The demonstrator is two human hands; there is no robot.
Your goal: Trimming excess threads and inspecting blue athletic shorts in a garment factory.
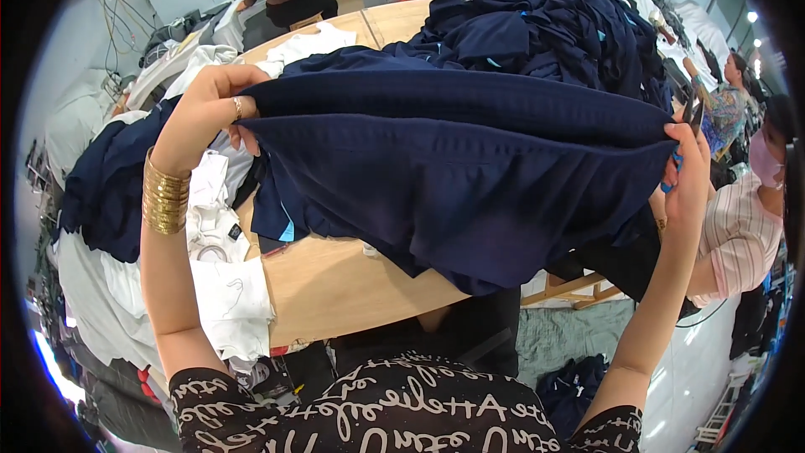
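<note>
Navy pants [436, 184] hang stretched by their waistband between my two hands, above the table. My left hand [210, 113], with a ring and several gold bangles on its arm, is closed on the left end of the band. At the other end my right hand [689, 169] pinches the band. That hand also holds a small cutting tool, seemingly thread snips [693, 111], with dark blades pointing up and a bit of blue by the fingers. The inside of the waistband shows as a narrow dark gap. The lower legs are hidden.
A wooden table [335, 294] lies below. On it are a large heap of navy garments [545, 29] at the back and white cloth pieces [231, 298] at left. More navy clothing [117, 184] lies far left. A masked person in a striped top [742, 235] is close at right; others work farther off.
</note>
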